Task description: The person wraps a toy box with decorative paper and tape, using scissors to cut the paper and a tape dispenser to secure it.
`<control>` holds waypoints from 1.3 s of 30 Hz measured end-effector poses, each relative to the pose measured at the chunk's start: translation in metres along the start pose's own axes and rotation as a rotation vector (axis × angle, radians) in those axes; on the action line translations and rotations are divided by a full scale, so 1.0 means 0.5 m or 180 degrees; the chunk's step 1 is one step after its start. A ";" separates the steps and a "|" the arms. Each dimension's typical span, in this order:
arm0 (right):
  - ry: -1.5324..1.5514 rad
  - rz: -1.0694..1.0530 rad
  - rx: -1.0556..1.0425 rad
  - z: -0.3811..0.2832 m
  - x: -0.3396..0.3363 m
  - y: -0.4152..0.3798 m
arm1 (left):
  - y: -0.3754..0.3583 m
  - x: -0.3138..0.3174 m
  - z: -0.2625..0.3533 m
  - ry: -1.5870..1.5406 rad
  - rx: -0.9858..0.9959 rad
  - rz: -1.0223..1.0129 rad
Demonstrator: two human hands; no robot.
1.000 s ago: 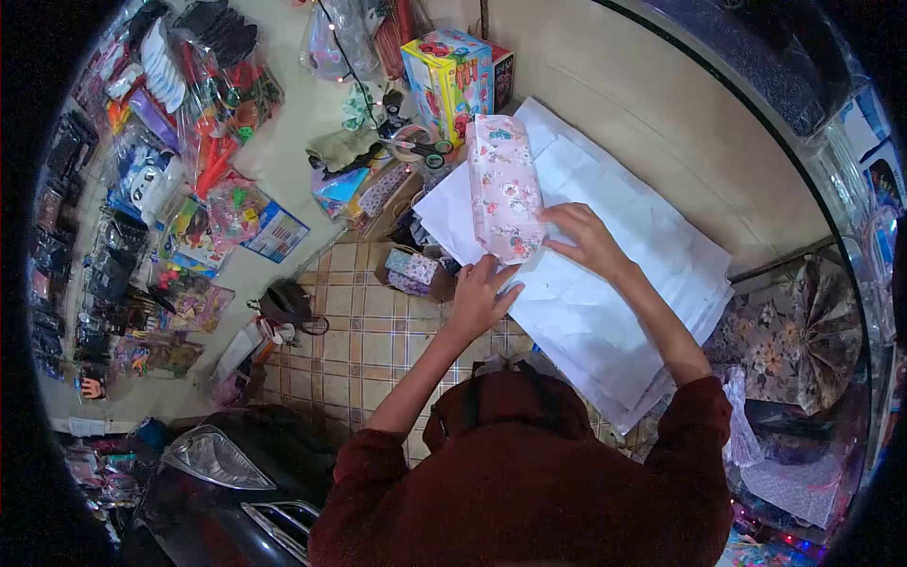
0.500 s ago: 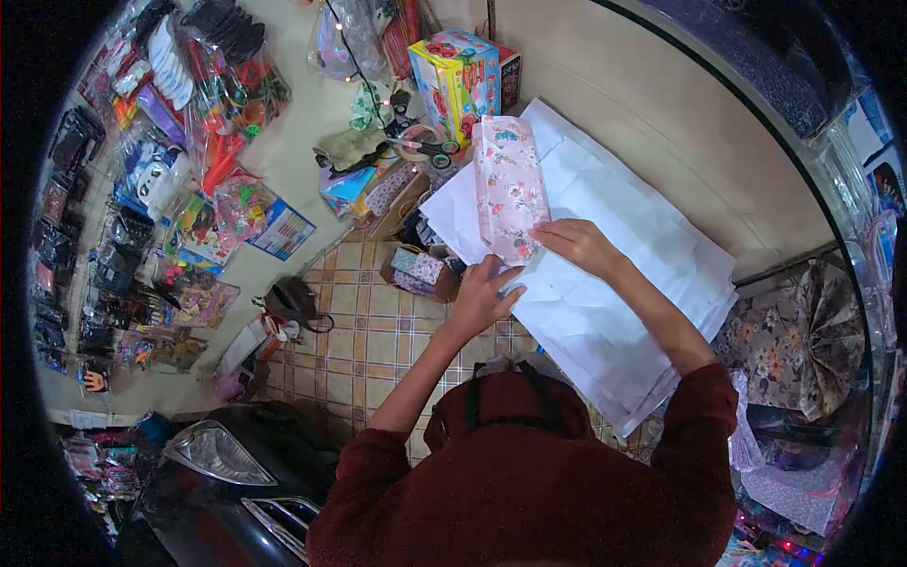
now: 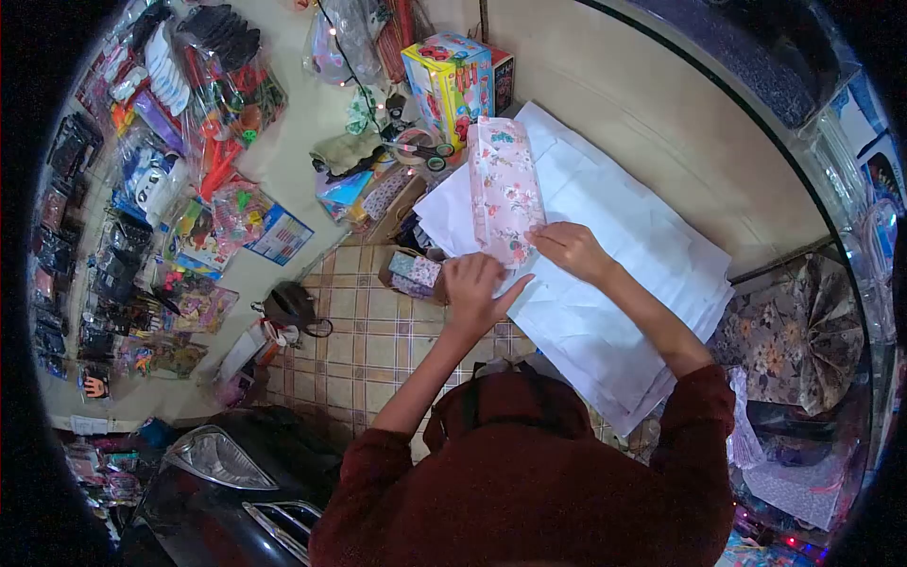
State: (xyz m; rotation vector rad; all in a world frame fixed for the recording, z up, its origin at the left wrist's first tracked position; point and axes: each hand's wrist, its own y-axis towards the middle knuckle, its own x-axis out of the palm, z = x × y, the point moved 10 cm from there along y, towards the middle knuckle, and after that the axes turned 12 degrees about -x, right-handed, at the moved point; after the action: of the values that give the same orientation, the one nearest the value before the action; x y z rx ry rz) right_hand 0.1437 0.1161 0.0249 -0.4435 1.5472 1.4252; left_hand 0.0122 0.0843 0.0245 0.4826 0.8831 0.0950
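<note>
A long box wrapped in pink floral paper (image 3: 505, 189) lies on a spread of white paper sheets (image 3: 624, 274) on the counter. My left hand (image 3: 477, 288) is at the near end of the box, fingers curled on the paper flap there. My right hand (image 3: 567, 249) presses on the same end from the right side, fingers bent over the wrapping. Both hands touch the wrapped box's near end.
A colourful toy box (image 3: 452, 76) stands behind the wrapped box, with scissors (image 3: 425, 151) and a tape roll beside it. A small box of patterned items (image 3: 413, 271) sits lower left. Packaged toys (image 3: 189, 142) hang on the left. Floral fabric (image 3: 803, 331) lies at right.
My right hand slid from the white paper toward the box's near end and curled onto it. My left hand moved up and closed on the end flap.
</note>
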 end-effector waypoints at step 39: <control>0.0363 0.0158 -0.0233 0.008 -0.018 0.006 | 0.030 0.083 0.017 -0.0496 0.1652 -0.0171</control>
State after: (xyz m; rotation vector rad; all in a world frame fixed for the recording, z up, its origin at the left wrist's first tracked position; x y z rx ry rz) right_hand 0.1474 0.1176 0.0346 -0.5418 1.6100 1.5213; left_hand 0.0468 0.1058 0.0060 0.9362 0.7627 -0.2251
